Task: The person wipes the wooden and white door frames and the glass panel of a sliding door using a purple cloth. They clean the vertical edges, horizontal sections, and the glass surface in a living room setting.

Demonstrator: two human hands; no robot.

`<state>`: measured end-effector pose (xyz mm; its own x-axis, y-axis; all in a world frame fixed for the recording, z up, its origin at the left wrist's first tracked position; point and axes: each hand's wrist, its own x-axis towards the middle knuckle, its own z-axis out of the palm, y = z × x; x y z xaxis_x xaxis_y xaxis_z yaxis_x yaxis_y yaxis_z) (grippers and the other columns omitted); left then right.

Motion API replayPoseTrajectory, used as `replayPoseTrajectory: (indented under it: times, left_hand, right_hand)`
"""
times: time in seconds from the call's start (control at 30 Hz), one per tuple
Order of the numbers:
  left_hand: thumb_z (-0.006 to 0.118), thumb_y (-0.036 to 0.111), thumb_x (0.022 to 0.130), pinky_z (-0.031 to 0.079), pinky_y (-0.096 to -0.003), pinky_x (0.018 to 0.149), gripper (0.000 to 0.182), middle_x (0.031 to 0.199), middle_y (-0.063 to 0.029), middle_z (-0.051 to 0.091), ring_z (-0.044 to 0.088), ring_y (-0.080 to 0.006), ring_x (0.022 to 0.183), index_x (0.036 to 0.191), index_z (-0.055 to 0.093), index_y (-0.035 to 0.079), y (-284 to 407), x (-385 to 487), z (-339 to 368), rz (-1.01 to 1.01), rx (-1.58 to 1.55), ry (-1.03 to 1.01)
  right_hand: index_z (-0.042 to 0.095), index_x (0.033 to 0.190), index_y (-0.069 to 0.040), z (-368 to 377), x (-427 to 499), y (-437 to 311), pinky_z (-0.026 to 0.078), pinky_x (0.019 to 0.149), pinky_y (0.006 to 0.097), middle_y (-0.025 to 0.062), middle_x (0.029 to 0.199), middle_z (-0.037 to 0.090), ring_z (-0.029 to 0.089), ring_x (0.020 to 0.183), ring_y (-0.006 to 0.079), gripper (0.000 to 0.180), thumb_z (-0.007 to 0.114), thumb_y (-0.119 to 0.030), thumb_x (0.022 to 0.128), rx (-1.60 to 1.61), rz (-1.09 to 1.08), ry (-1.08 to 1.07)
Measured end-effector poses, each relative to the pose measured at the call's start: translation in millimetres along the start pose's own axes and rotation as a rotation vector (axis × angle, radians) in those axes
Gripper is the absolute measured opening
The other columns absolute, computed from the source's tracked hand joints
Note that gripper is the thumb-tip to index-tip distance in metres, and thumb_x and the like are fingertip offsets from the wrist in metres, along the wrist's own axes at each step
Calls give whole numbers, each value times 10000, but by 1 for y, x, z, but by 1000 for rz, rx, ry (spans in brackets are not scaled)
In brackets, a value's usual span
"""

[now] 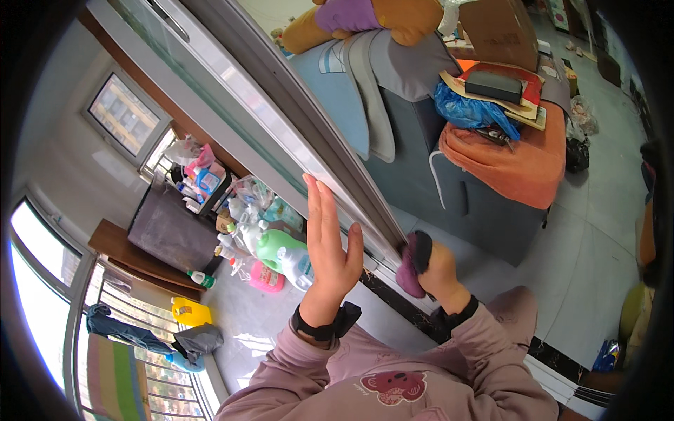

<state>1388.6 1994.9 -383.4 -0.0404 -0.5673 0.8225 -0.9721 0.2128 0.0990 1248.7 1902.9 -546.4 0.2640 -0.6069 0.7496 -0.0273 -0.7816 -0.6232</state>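
Note:
My left hand (333, 250) is raised flat against or just before the edge of a metal-framed glass sliding door (295, 139). Its fingers point up, the thumb stands apart, and nothing is held. Lower down, my right hand (442, 271) grips a purple and black cleaning pad or cloth (413, 266) at the bottom part of the door frame. Part of the pad is covered by the fingers, so its exact kind is unclear. Black bands circle both wrists. Beneath the door runs a floor track (382, 268) beside a dark marbled threshold strip (389, 297).
Several detergent bottles (274, 247) crowd the floor left of the door. A yellow jug (190, 311) stands near the railing (168, 387). Right of the door is a grey sofa (403, 158) with an orange cover (511, 168), a blue plastic bag (468, 108) and a cardboard box (497, 34).

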Motion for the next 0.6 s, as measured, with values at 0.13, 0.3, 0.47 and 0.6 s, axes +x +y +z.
replayPoseTrajectory:
  times: [0.13, 0.3, 0.47, 0.6]
  left_hand:
    - [597, -58, 805, 241, -465, 1176, 817, 1587, -361, 157, 218, -495, 1475, 1538, 236, -67, 3, -3, 1, -39, -12, -18]
    - [630, 5, 827, 231, -471, 1179, 822, 1583, -372, 151, 203, -506, 1475, 1540, 227, -68, 1, -4, 7, -17, -16, 5]
    - [670, 39, 827, 227, -487, 1178, 852, 1578, -386, 137, 187, -525, 1472, 1537, 214, -78, 1, -6, 9, -10, -36, -6]
    - [698, 54, 816, 227, -497, 1176, 885, 1573, -398, 123, 171, -539, 1470, 1535, 202, -87, 0, -7, 10, 1, -22, -24]
  right_hand:
    - [643, 953, -34, -14, 82, -45, 493, 635, 454, 176, 825, 634, 618, 752, 418, 233, 730, -46, 736, 135, -145, 57]
    - [643, 995, -35, -6, 86, -46, 519, 661, 440, 162, 867, 658, 643, 783, 402, 271, 734, -74, 743, 259, -141, 80]
    - [646, 1087, -45, 13, -9, 7, 543, 677, 434, 163, 914, 686, 669, 799, 397, 358, 740, -83, 744, 154, 41, 5]
    - [656, 1087, -53, 13, -56, 40, 539, 682, 438, 169, 913, 689, 670, 805, 405, 343, 746, -75, 757, 117, 94, -93]
